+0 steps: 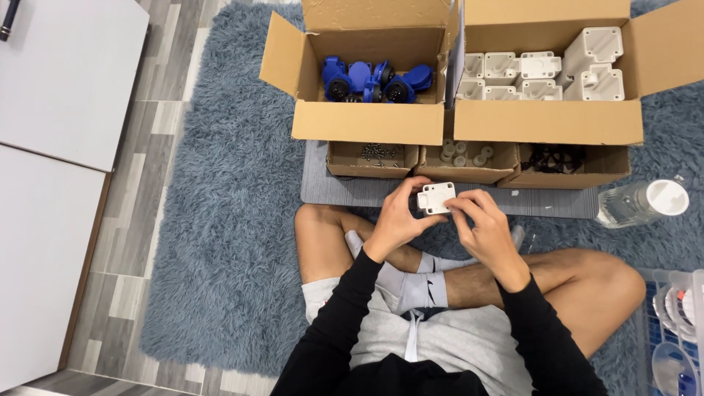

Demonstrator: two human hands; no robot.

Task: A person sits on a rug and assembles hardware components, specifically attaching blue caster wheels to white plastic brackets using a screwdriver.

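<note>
While both hands clamp one white housing (436,198) at frame centre, assembly looks barely begun.
Left hand (396,216) and right hand (485,224) grip it; blue plugs (374,79) remain boxed upper centre.

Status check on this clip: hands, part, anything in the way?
Left hand and right hand both grip small white plastic housing. Held above grey mat. Nothing in the way.

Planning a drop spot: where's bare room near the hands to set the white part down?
Free: the grey mat strip left of the left hand, below the screw tray; and the rug left of the knee. Crowded: the three small trays ahead, the bottle to the right. Both hands hold the white housing.
</note>
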